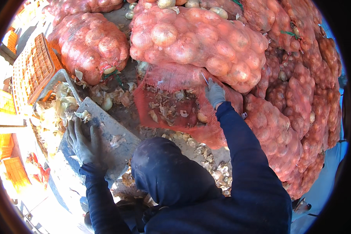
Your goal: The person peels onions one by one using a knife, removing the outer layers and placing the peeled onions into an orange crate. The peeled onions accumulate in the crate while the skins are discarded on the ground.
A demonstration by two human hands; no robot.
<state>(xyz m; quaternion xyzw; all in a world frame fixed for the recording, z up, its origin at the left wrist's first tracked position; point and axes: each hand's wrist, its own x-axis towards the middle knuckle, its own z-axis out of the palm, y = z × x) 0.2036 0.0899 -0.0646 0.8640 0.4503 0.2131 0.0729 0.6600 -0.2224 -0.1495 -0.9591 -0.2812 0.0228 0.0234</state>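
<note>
My left hand [83,143], in a grey glove, rests with fingers apart on a grey metal surface [109,128] next to a heap of dry onion skins [57,106]. Stretched forward, my gloved right hand [215,93] is closed around a thin, pale, blade-like tool [204,78], most of which the hand hides. Under that hand lies a slack red mesh sack [171,77], its mouth spread towards me, with loose skins [163,106] and an onion [202,117] inside. A full mesh sack of onions [193,38] lies just beyond it.
Another filled onion sack [89,48] lies at the upper left, and several more are stacked on the right [304,96]. An orange plastic crate [35,67] stands at the left. Onion skins [210,161] litter the floor, with a loose onion [107,103] among them.
</note>
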